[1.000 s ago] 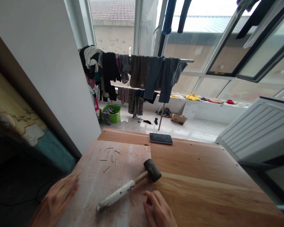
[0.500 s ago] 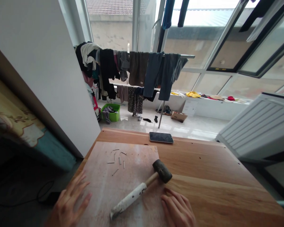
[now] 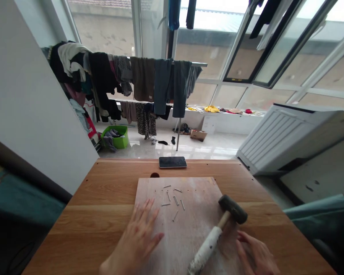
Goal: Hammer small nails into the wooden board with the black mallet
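A pale wooden board (image 3: 189, 229) lies on a wooden table (image 3: 103, 198). My left hand (image 3: 137, 238) rests flat on the board's left part, fingers spread, holding nothing. Several loose nails (image 3: 173, 198) lie just beyond its fingertips. A rubber mallet (image 3: 218, 229) with a black head and a white-painted handle lies on the board's right side. My right hand (image 3: 256, 256) sits on the board's right edge beside the mallet's handle, fingers apart and holding nothing.
A dark phone (image 3: 172, 162) lies at the table's far edge. Past the table a clothes rack (image 3: 149, 80) holds hanging garments, with a green basket (image 3: 116, 136) on the floor. A white slatted panel (image 3: 278, 137) leans at the right.
The view has swung left, so the board and mallet now appear further right. My left hand has moved onto the board near the nails; my right hand stays beside the mallet handle.
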`<move>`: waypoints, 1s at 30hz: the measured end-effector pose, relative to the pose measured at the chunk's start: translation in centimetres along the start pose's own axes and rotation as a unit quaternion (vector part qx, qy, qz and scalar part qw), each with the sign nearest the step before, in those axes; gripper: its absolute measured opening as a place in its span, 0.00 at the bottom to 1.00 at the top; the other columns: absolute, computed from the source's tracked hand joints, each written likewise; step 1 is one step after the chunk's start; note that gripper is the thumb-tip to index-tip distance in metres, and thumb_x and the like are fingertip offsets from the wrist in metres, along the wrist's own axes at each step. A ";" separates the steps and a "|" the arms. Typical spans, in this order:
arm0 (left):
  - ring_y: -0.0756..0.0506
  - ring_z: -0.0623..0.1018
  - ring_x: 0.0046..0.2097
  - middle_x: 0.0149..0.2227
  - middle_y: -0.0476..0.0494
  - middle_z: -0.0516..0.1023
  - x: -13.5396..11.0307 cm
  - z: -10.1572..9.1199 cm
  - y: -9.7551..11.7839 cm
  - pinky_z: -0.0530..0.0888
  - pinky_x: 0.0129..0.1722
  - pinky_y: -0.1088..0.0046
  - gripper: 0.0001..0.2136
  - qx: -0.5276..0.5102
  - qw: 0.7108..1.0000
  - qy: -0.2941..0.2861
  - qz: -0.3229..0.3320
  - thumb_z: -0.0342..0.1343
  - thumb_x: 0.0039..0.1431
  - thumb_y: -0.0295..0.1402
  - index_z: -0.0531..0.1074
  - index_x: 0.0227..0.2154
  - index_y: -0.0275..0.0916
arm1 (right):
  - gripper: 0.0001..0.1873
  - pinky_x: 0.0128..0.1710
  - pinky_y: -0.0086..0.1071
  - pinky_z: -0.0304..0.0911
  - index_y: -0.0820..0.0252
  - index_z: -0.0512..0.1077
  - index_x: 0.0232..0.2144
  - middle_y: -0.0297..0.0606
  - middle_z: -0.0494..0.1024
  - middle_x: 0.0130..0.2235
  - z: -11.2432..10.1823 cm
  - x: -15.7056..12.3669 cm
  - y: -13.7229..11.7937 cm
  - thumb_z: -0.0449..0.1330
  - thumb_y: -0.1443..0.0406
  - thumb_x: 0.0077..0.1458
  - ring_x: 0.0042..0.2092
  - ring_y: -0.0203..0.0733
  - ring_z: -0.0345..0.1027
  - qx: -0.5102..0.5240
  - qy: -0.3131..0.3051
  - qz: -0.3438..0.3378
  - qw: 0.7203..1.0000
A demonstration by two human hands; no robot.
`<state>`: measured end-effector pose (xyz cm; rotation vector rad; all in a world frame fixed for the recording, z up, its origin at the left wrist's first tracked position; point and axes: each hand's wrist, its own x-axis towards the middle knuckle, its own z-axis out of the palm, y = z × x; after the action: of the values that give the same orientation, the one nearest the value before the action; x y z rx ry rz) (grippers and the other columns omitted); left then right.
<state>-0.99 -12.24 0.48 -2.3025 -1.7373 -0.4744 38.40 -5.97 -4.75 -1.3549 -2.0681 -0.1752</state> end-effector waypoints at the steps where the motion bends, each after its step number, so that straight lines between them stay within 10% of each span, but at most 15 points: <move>1: 0.35 0.62 0.69 0.70 0.34 0.60 1.9 0.7 0.3 0.66 0.64 0.50 0.28 -0.009 1.000 -0.009 -0.008 0.50 0.70 0.47 0.59 0.67 0.41 | 0.17 0.39 0.40 0.75 0.58 0.74 0.47 0.44 0.84 0.40 0.1 0.0 -0.6 0.53 0.53 0.68 0.40 0.51 0.81 0.019 0.000 0.012 1.000; 7: 0.29 0.57 0.71 0.69 0.27 0.59 9.5 5.3 3.5 0.61 0.66 0.41 0.29 -0.081 0.994 -0.064 -0.043 0.45 0.71 0.50 0.61 0.66 0.35 | 0.17 0.43 0.39 0.75 0.54 0.73 0.48 0.42 0.81 0.42 0.6 0.2 -3.6 0.53 0.52 0.68 0.39 0.48 0.80 0.117 0.023 0.091 0.989; 16: 0.43 0.60 0.70 0.67 0.41 0.66 9.8 4.3 8.7 0.64 0.69 0.59 0.23 -0.295 0.940 -0.140 0.102 0.49 0.66 0.23 0.62 0.63 0.39 | 0.19 0.39 0.29 0.77 0.53 0.75 0.55 0.41 0.85 0.46 -0.2 1.4 -4.1 0.55 0.55 0.67 0.43 0.47 0.83 0.178 -0.106 0.090 0.974; 22: 0.40 0.75 0.53 0.49 0.40 0.75 8.2 1.9 6.0 0.74 0.56 0.54 0.16 -0.252 0.962 -0.101 -0.007 0.53 0.59 0.20 0.70 0.49 0.40 | 0.20 0.33 0.28 0.75 0.49 0.76 0.53 0.36 0.87 0.38 -0.6 4.3 -6.2 0.53 0.51 0.67 0.35 0.46 0.83 0.173 -0.242 0.120 0.947; 30: 0.41 0.74 0.50 0.46 0.43 0.73 8.8 0.1 3.3 0.73 0.52 0.60 0.09 -0.213 0.957 -0.194 -0.041 0.56 0.56 0.21 0.72 0.37 0.40 | 0.16 0.33 0.29 0.72 0.51 0.75 0.39 0.33 0.81 0.28 -0.7 3.7 -6.1 0.53 0.51 0.63 0.27 0.43 0.77 0.202 -0.158 0.254 0.933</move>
<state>4.43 -5.34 3.78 -2.7834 -2.0863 -0.4756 32.52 -6.26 -0.61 -1.6644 -1.7777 0.6945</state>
